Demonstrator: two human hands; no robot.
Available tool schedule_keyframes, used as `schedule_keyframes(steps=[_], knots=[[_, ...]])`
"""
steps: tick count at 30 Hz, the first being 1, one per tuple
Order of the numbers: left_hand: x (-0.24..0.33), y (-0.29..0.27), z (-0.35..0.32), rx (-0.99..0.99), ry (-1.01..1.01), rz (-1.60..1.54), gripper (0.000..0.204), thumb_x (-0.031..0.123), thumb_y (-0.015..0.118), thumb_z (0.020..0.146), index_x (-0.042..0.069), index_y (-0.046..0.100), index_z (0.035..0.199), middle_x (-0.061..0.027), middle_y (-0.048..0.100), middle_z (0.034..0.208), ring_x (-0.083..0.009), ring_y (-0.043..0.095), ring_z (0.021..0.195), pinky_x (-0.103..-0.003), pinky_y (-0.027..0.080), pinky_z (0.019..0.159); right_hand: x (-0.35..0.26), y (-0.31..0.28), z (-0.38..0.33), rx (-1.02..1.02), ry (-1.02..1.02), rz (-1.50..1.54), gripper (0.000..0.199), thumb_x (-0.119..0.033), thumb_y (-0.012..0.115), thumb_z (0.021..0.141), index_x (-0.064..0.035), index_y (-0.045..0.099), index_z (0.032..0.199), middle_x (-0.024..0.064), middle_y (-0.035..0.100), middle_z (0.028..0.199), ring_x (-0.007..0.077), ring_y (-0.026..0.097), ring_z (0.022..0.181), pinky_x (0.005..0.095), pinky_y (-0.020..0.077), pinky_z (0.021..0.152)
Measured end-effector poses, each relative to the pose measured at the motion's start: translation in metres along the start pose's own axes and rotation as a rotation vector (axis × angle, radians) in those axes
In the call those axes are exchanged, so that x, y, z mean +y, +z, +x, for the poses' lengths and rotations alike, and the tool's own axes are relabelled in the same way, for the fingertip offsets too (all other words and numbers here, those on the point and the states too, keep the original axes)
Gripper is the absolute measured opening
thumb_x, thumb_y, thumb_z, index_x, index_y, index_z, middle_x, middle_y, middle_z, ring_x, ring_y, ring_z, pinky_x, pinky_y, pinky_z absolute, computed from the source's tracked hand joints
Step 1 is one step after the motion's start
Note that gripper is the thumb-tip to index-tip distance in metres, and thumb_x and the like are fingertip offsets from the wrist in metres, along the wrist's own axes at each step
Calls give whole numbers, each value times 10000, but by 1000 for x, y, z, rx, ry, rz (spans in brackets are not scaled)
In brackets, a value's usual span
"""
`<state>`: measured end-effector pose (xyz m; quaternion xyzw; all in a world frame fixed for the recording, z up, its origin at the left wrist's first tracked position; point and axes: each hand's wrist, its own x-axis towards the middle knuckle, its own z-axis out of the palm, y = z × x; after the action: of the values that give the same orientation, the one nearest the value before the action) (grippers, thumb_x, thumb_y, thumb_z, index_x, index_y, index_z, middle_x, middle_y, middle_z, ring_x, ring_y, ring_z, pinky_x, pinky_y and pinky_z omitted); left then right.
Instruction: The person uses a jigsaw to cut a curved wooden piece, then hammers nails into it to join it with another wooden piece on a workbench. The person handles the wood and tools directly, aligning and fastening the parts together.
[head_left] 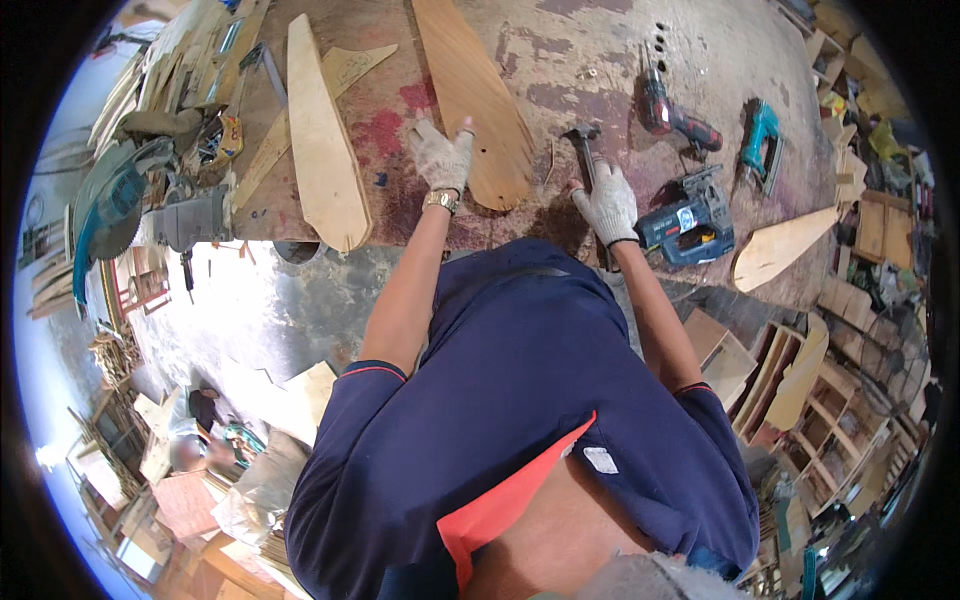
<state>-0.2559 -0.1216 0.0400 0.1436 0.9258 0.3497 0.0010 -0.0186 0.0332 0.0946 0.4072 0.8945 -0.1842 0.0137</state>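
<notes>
A long brown wooden board (478,110), rounded at its near end and marked with a small dark hole, lies on the worn workbench (560,60). My left hand (442,160), in a whitish knit glove with bare fingertips, rests at the board's left edge, thumb on the wood and fingers apart. To the right of the board, my gloved right hand (608,205) is closed around the handle of a hammer (583,140). The hammer's head points away from me, and my palm hides part of the handle.
Left of the board are a pale tapered board (325,140) and a thin wooden template (262,160). A drill (670,115), a blue jigsaw (690,225), a teal power tool (761,145) and a pale wood piece (785,247) lie to the right. A circular saw (110,205) stands far left.
</notes>
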Motion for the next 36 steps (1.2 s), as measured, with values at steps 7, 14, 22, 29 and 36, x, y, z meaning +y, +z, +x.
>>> schedule_keyframes(steps=[7,14,22,29,36], knots=[[36,11,47,-243,167,-208,414,281,752,875,23,656,1184,-162,699,1085,-346,685,1002,-463,544,892,31,52,8,40,160,54,418,-430,608,977,-39,536,1106,248,703,788,484,683,730,580,540,677],[95,79,59,-549,391,-144,259,289,701,882,78,758,1021,-144,763,901,-274,732,833,-387,562,789,50,57,18,-19,90,62,371,-420,580,991,-50,561,1015,244,684,740,457,688,723,576,521,649],[148,170,77,-551,569,40,349,318,673,847,76,732,1092,-168,747,1022,-355,704,999,-458,547,871,53,60,14,52,133,123,315,-428,613,962,-115,597,979,168,704,746,402,704,699,535,526,618],[132,195,81,-518,735,122,268,326,623,949,103,692,1080,-171,705,1102,-382,666,1059,-498,527,883,56,64,13,60,131,141,309,-427,637,959,-123,617,1015,169,696,737,409,693,692,528,520,610],[103,113,74,-553,447,-41,226,279,686,918,53,696,921,-185,691,881,-373,686,878,-475,528,781,54,63,14,54,123,105,326,-454,631,961,-130,620,1001,176,695,729,409,695,699,536,523,626]])
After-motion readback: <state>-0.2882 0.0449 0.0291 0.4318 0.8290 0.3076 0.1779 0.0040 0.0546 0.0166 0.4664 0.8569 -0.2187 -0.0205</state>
